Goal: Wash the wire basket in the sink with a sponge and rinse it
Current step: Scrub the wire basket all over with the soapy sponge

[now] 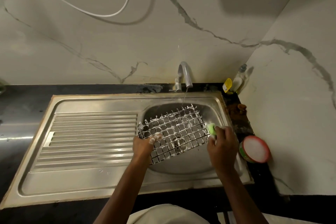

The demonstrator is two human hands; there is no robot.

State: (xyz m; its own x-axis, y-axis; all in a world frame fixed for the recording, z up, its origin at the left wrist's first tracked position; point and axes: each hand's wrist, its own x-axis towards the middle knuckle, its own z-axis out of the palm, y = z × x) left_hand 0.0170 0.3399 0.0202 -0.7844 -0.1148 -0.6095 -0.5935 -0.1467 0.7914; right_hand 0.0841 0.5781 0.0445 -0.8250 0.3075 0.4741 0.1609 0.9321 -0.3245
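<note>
- The wire basket [172, 132] is held tilted over the bowl of the sink [91, 178], its far edge raised toward the tap [184, 76] and its near corner lower.
- The basket's left edge is pinched by the left hand [145, 143], the grip closed on the wires with foam on the fingertips.
- A green sponge [211, 129] is clasped in the right hand [221, 145], the grip pressed around it, and is set against the basket's right edge.
- White lather is seen along most of the grid wires, so the soaping is judged to be well advanced, with the right rim being worked now.
- A thin stream of water [184, 98] is falling from the tap near the basket's far edge, yet the foam has not been washed away.
- Rinsing is judged to be wholly left to do.
- A round soap tub [255, 149] is seen on the dark worktop [21, 100] beside the sink.
</note>
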